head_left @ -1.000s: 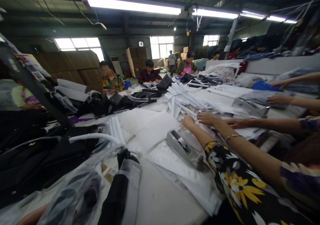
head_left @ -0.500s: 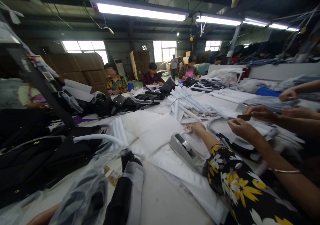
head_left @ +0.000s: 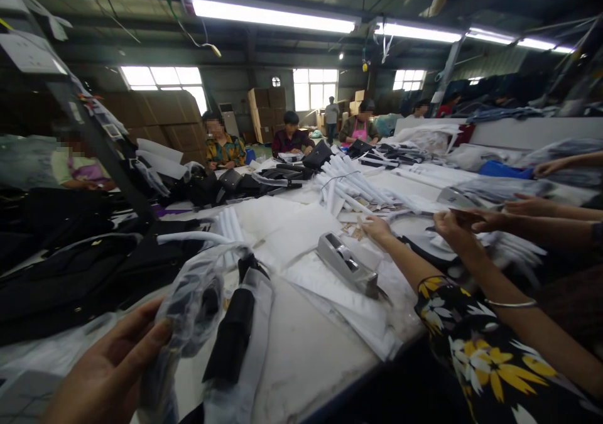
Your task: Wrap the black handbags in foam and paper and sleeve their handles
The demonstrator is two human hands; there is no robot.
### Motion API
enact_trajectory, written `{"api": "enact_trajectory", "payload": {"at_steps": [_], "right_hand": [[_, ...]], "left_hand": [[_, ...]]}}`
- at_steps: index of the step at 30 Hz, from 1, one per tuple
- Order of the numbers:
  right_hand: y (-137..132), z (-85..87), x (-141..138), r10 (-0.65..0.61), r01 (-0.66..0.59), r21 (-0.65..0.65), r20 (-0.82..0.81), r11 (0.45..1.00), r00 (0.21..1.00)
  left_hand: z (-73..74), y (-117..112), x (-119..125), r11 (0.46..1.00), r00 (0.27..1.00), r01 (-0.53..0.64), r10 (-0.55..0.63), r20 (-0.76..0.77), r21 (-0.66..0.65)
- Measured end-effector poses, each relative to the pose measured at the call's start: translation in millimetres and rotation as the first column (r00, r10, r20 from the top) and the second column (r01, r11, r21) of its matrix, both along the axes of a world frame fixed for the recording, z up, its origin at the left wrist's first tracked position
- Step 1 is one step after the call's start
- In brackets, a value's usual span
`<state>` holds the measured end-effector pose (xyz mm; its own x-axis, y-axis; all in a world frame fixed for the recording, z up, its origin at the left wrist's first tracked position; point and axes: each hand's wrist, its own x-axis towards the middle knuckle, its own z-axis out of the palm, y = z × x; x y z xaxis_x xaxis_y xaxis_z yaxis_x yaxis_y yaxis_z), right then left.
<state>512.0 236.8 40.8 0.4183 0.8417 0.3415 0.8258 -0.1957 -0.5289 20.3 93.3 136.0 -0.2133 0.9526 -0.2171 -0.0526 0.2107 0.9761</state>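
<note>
My left hand (head_left: 110, 374) rises from the bottom left corner, and its thumb and fingers grip a clear plastic bag (head_left: 191, 311) with a dark item inside. Just right of it, a black folded item in a plastic sleeve (head_left: 233, 342) lies on the white table (head_left: 306, 361). My right hand is out of view. A co-worker in a flowered sleeve (head_left: 475, 348) reaches over the table from the right, one hand (head_left: 377, 228) near a grey tape dispenser (head_left: 346, 264), the other hand (head_left: 447, 226) lifted above dark goods.
Black bags (head_left: 70, 273) are piled at the left. White foam sheets (head_left: 282, 226) and white rolls (head_left: 351, 185) cover the middle. More arms (head_left: 541, 207) reach in from the right. Seated people (head_left: 221, 147) work at the far end, before stacked cartons (head_left: 264, 113).
My left hand has come up into view, lifting the clear plastic bag. The co-worker's lifted hand has drawn back from the table centre, and the view has shifted a little.
</note>
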Motion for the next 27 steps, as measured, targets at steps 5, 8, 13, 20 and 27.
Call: {"api": "enact_trajectory", "payload": {"at_steps": [5, 8, 13, 20, 27], "right_hand": [[4.9, 10.7, -30.5, 0.193, -0.178, 0.074, -0.366, 0.981, 0.911], [-16.4, 28.2, -73.7, 0.409, -0.366, 0.186, -0.476, 0.912, 0.779], [-90.4, 56.1, -165.8, 0.786, -0.788, 0.264, -0.474, 0.557, 0.397], [-126.3, 60.9, -236.2, 0.825, -0.871, 0.278, -0.522, 0.406, 0.218], [-119.7, 81.4, -277.1, 0.786, -0.838, 0.436, -0.618, 0.328, -0.014]], "left_hand": [[3.9, 0.1, -1.0, 0.999, 0.997, 0.038, -0.037, 0.07, -0.024], [11.5, -8.9, 8.1, 0.994, 0.996, 0.059, -0.065, 0.059, 0.088], [13.3, -16.8, 18.4, 0.978, 0.996, 0.078, -0.085, 0.025, 0.193], [8.7, -21.5, 7.1, 0.941, 0.967, 0.222, -0.18, -0.178, 0.256], [24.5, -28.0, 17.6, 0.919, 0.926, 0.294, -0.207, -0.317, 0.26]]}}
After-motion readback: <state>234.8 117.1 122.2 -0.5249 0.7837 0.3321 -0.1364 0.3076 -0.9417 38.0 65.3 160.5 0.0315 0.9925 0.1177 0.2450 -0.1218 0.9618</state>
